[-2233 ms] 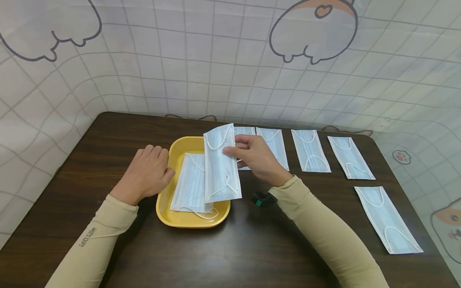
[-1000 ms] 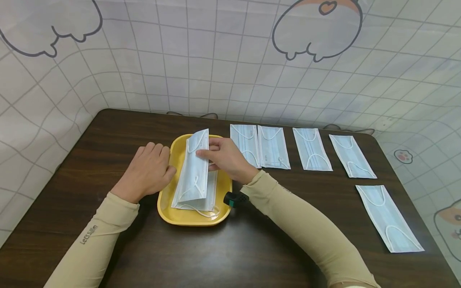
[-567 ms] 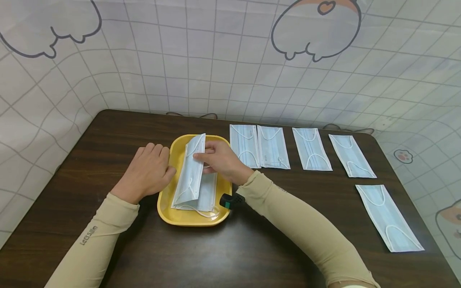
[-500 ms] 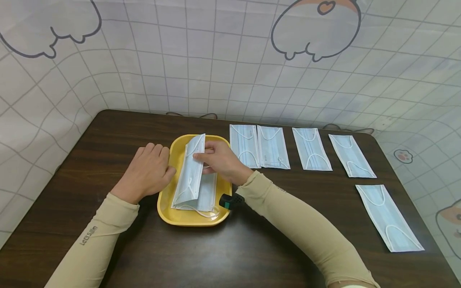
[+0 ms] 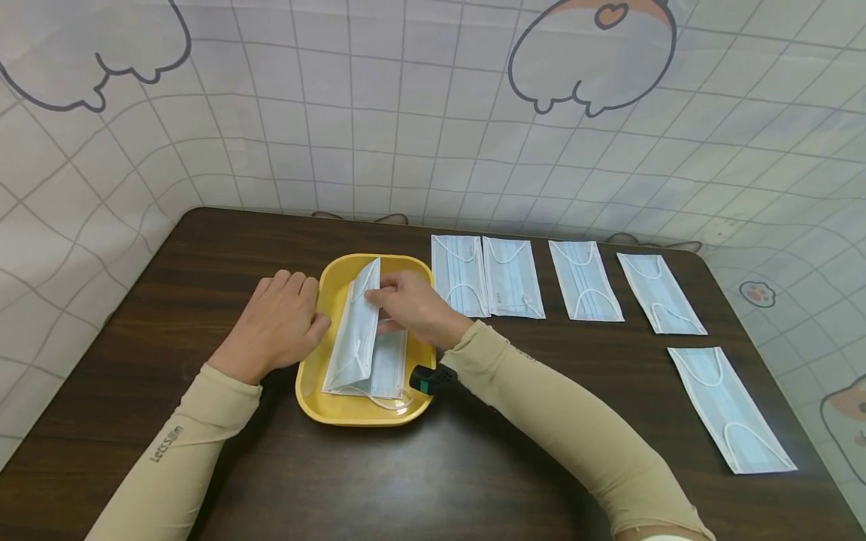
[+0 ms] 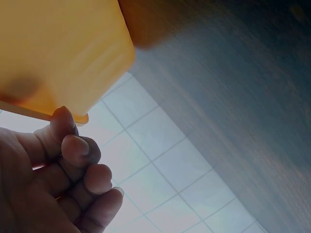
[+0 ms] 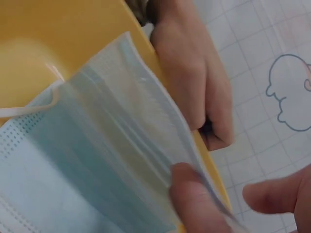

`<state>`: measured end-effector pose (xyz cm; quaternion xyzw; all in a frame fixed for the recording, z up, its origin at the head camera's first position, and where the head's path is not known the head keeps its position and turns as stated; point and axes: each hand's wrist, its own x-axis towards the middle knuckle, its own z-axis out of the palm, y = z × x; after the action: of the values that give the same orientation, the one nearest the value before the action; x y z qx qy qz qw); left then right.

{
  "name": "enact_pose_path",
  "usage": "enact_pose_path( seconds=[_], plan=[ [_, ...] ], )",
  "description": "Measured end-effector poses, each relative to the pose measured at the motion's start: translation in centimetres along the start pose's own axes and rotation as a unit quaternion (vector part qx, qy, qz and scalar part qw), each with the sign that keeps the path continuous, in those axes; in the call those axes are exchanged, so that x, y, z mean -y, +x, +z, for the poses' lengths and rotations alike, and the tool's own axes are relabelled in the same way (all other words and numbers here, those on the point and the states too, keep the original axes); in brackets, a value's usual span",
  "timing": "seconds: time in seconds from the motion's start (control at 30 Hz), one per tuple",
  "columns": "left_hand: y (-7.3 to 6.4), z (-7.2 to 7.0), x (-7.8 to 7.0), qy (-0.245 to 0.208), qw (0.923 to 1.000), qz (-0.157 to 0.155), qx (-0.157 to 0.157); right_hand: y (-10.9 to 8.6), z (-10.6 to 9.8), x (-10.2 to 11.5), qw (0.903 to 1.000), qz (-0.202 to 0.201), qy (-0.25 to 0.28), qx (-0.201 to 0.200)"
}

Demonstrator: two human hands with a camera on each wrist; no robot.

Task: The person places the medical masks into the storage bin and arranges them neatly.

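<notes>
A yellow tray point(image 5: 365, 415) holds a light-blue face mask point(image 5: 389, 364) lying flat, with its ear loop point(image 5: 389, 403) trailing toward the front. Over it, another face mask point(image 5: 355, 334) stands tilted along one long edge. At that raised edge is my right hand point(image 5: 419, 308). One finger touches the mask in the right wrist view point(image 7: 194, 206), while the thumb point(image 7: 272, 194) stands apart from it. My left hand point(image 5: 277, 323) is at the tray's left rim with fingers point(image 6: 99, 179) loosely curled and nothing seen inside them.
Several face masks lie on the dark wooden table point(image 5: 338, 488): a close pair point(image 5: 460, 278) right of the tray, others farther right, and one point(image 5: 731, 413) near the right edge. A white grid-patterned cloth point(image 5: 419, 113) hangs behind.
My right hand has carried the mask left and down into the tray, onto the other mask. Lately its upper end has sunk a little. My left hand has stayed in place.
</notes>
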<state>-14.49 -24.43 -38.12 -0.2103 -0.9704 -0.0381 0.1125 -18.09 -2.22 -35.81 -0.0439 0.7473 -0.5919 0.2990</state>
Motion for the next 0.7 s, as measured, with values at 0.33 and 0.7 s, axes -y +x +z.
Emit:
enact_pose_path(
  seconds=[0.33,0.7],
  plan=[
    [-0.1,-0.1,-0.1,0.000,0.9998,0.012,-0.014,-0.9,-0.8,0.8,0.9964,0.056,-0.004,0.064],
    [-0.1,-0.1,-0.1,0.001,0.9999,0.010,-0.014,-2.6,-2.2,1.3,0.9949,0.047,-0.061,0.066]
  ],
)
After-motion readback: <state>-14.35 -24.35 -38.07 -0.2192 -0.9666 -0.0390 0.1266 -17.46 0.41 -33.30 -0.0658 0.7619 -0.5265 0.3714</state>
